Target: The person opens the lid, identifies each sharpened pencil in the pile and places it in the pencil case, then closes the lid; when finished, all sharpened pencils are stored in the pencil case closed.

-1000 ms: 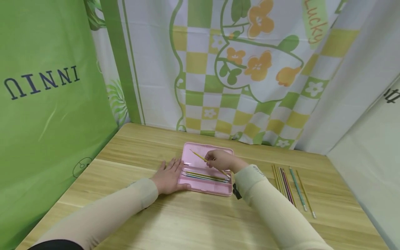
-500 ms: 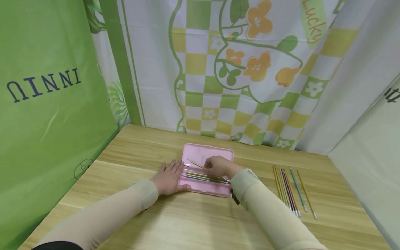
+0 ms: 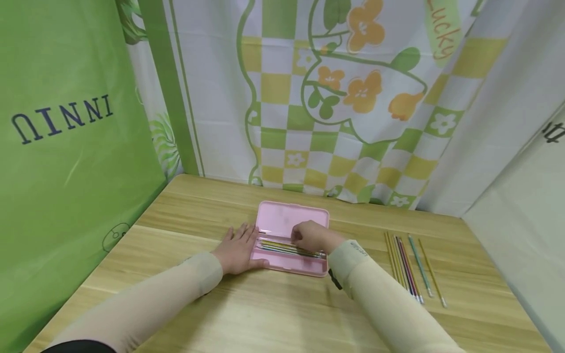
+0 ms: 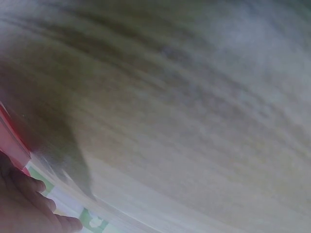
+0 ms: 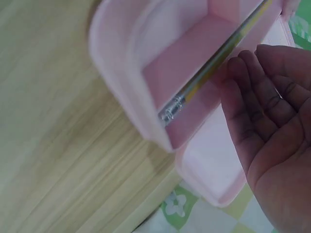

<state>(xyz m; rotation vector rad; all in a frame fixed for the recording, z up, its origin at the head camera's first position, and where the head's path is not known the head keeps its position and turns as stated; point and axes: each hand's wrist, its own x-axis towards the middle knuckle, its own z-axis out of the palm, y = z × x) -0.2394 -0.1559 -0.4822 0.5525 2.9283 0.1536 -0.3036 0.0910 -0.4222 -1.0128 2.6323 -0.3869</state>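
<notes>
A pink pencil case [image 3: 304, 267] lies unfolded on the wooden table, its lid [image 3: 278, 218] toward the curtain. Several pencils [image 3: 282, 249] lie lengthwise in its compartment. My left hand [image 3: 238, 252] is spread flat at the case's left edge, thumb along the front corner. My right hand [image 3: 314, 236] is over the case, fingertips just above the pencils. In the right wrist view, the fingers of that hand [image 5: 277, 116] are loosely bent beside a yellow pencil [image 5: 214, 60] lying in the case, with nothing visible between them. The left wrist view shows mostly blurred tabletop.
Right of the case, several more pencils [image 3: 408, 269] lie in a row on the table [image 3: 282, 314], a teal pencil [image 3: 421, 264] among them. A patterned curtain [image 3: 335, 122] hangs along the back, with a green sheet [image 3: 66, 162] on the left.
My right hand has lowered a yellow pencil into the case and let it go; it now lies with the others. The left hand has stayed in place.
</notes>
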